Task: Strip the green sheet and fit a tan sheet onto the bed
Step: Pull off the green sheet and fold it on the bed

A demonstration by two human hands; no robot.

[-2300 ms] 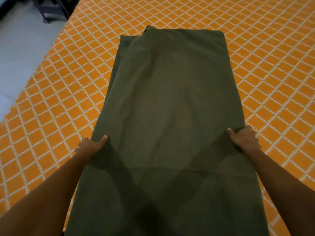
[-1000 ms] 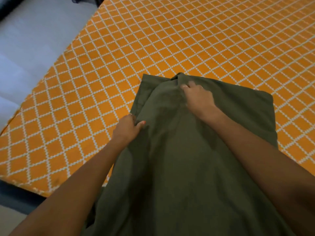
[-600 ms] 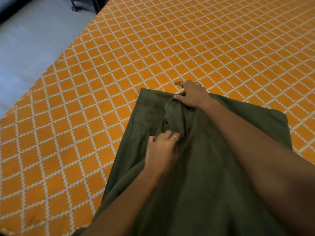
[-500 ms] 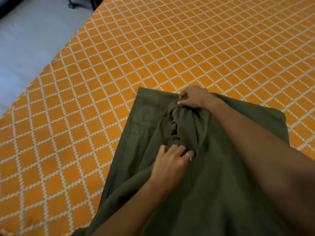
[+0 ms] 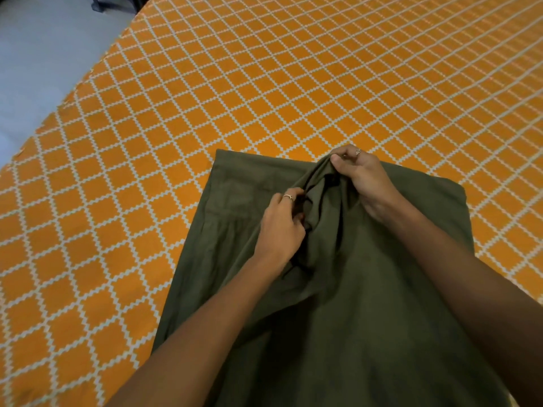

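The green sheet (image 5: 338, 304), folded on the bed (image 5: 264, 83), was gripped near its far edge by the left hand (image 5: 280, 227) and right hand (image 5: 360, 177); no tan sheet was seen.

The folded olive-green cotton sheet (image 5: 367, 304) lies on the orange diamond-patterned bed cover (image 5: 235, 98) at the near side, its far edge toward the middle — the left hand (image 5: 282, 227) and right hand (image 5: 361, 177) sit on it, right beyond left — with pale grey floor (image 5: 44, 54) left of the bed.
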